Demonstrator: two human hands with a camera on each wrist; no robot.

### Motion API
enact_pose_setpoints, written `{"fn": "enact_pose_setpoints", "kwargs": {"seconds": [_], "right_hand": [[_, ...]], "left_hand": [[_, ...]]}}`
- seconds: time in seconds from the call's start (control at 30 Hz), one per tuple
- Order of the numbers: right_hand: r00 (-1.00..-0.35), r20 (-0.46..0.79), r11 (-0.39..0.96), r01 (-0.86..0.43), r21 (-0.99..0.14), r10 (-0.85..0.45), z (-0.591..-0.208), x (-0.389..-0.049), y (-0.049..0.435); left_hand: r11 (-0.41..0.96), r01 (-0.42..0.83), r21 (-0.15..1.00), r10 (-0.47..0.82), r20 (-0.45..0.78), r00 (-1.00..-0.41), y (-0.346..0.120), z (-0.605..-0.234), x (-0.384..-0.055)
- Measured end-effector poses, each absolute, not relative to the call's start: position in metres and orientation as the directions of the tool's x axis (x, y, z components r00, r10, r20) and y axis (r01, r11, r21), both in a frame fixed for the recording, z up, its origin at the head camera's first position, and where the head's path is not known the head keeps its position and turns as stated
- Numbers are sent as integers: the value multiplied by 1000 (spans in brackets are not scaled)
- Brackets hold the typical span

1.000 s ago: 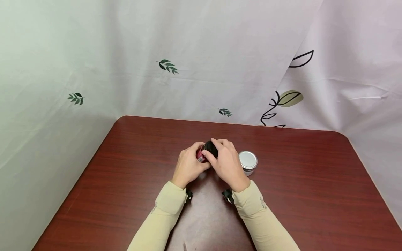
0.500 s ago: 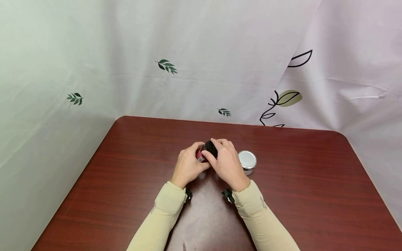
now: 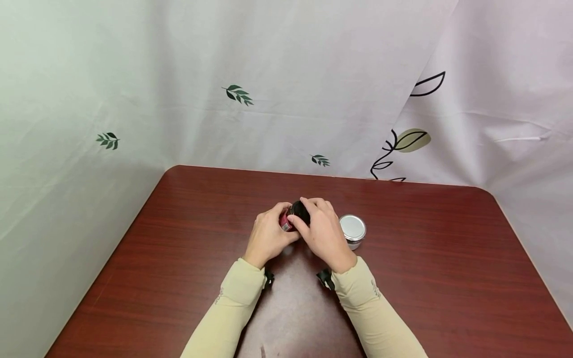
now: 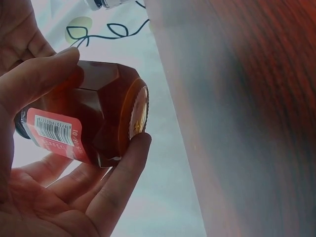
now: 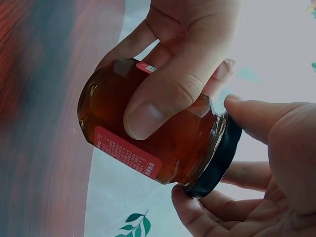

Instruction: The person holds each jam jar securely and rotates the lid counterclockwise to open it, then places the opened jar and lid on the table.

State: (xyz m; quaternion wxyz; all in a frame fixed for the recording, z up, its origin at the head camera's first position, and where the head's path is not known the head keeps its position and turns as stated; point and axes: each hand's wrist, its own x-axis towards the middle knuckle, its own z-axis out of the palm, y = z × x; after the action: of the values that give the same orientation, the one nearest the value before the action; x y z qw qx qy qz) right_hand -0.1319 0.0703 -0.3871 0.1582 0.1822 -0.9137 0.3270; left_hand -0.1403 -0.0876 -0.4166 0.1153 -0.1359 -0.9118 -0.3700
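A faceted glass jar (image 5: 173,143) of amber-brown contents, with a red label (image 4: 54,129) bearing a barcode, is held tilted above the table. My left hand (image 3: 269,232) grips its body, thumb on one side and fingers on the other. On its black lid (image 5: 217,160) my right hand (image 3: 323,232) has a pinching hold, thumb and fingertips at the rim. The lid sits on the jar's mouth. In the head view the two hands cover most of the jar. Just right of my right hand stands a round container with a silver lid (image 3: 352,227).
The reddish-brown wooden table (image 3: 201,209) has rounded far corners. A pale curtain (image 3: 286,74) with leaf prints hangs behind it and along the left side. Dark straps show at both wrists, below the sleeves' cuffs.
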Motion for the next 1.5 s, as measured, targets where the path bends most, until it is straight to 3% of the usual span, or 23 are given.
{"fn": "enact_pose_setpoints", "kwargs": {"seconds": [1.5], "right_hand": [[-879, 396, 715, -455, -532, -265, -385, -131, 73]], "left_hand": [[695, 300, 653, 157, 270, -950, -88, -417, -141]]}}
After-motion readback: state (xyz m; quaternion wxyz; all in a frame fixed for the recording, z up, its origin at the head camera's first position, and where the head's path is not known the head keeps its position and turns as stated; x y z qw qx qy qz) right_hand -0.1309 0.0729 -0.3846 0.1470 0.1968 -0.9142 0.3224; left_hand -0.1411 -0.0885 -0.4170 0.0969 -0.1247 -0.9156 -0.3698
